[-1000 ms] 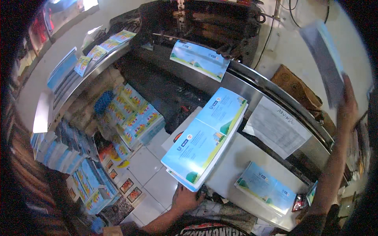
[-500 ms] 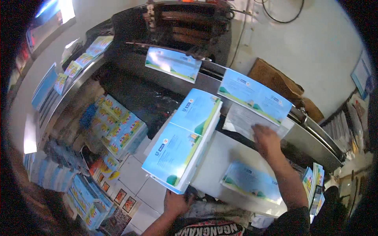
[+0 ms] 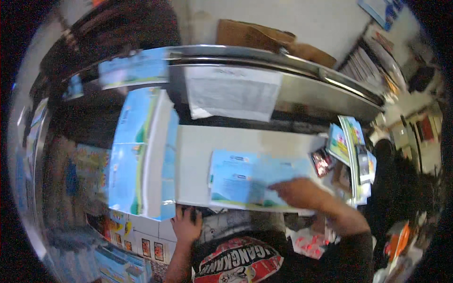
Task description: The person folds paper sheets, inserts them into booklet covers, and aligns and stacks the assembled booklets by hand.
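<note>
- Because the blue printed sheets (image 3: 231, 177) lie flat on the white tabletop (image 3: 198, 146), we judge that they are placed for easy reach by our right hand (image 3: 299, 192).
- We see the tall blue-topped stack (image 3: 127, 151) at the tabletop's left, its pale side facing the sheets, perhaps set there to leave the surface between them free.
- Our left hand (image 3: 188, 226) is just beside the stack's near end, visible fingers slightly apart; it may be there to steady it, but we cannot confirm contact.
- Our right fingers are over the sheets' right part, one pointing left; blur hides whether they touch or pinch.
</note>
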Action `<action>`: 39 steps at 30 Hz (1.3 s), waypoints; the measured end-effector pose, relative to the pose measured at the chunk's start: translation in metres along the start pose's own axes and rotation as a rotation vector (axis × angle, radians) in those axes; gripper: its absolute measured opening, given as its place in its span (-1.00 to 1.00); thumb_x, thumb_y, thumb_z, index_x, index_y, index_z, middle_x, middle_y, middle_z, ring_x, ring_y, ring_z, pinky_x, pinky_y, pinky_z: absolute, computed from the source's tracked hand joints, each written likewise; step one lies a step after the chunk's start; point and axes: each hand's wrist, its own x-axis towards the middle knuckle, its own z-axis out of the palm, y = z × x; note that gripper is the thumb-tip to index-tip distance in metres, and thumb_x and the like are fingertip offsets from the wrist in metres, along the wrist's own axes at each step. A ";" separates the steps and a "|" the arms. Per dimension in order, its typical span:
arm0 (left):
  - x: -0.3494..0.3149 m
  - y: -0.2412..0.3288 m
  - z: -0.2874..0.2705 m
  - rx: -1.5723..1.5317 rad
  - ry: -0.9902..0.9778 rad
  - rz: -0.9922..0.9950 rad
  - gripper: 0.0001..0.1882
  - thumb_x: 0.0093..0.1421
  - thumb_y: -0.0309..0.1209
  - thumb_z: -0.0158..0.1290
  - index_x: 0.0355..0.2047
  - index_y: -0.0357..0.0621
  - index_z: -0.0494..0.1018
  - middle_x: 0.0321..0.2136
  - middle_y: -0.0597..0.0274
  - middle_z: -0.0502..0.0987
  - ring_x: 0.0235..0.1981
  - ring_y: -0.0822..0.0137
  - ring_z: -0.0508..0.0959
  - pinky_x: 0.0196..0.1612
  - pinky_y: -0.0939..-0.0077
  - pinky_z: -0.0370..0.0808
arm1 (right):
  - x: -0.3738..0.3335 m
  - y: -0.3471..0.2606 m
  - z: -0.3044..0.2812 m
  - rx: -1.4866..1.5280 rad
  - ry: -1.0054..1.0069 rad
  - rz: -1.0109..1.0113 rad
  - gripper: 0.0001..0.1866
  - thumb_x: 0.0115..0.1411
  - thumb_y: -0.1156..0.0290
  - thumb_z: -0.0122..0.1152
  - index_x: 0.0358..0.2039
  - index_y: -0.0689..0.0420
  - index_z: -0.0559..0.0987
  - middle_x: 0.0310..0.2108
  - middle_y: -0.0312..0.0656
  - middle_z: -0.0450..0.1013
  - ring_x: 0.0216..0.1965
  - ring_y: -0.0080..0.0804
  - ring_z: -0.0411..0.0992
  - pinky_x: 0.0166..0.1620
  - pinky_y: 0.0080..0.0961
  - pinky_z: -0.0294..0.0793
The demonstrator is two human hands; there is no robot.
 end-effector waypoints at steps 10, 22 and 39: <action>-0.036 0.045 -0.024 -0.227 0.095 0.300 -0.72 0.02 -0.20 0.18 -0.28 -0.03 0.57 -0.20 0.11 0.50 -0.14 0.01 0.47 0.08 -0.06 0.25 | -0.003 0.003 0.095 -0.266 0.611 -0.184 -0.27 -0.01 0.12 0.26 0.15 0.16 0.32 0.25 -0.03 0.14 0.26 -0.06 0.11 0.21 -0.15 0.27; 0.034 0.177 -0.043 -0.028 -0.067 0.723 -0.25 0.07 0.14 0.08 0.14 -0.08 0.31 0.20 0.00 0.21 0.27 -0.01 0.11 0.28 -0.19 -0.11 | 0.033 0.079 -0.061 -0.015 0.532 -0.327 -0.67 0.15 0.26 0.13 -0.11 0.14 0.50 -0.17 0.05 0.50 -0.11 0.09 0.46 -0.02 -0.09 0.44; 0.034 0.154 -0.060 -0.093 -0.121 0.668 -0.39 0.11 0.02 0.12 0.11 0.03 0.36 0.17 0.00 0.23 0.25 0.03 0.16 0.22 -0.15 0.00 | -0.006 0.056 -0.123 -0.086 0.770 -0.305 -0.66 0.16 0.39 0.13 -0.02 0.04 0.54 -0.27 0.01 0.53 -0.22 -0.03 0.50 -0.10 -0.24 0.46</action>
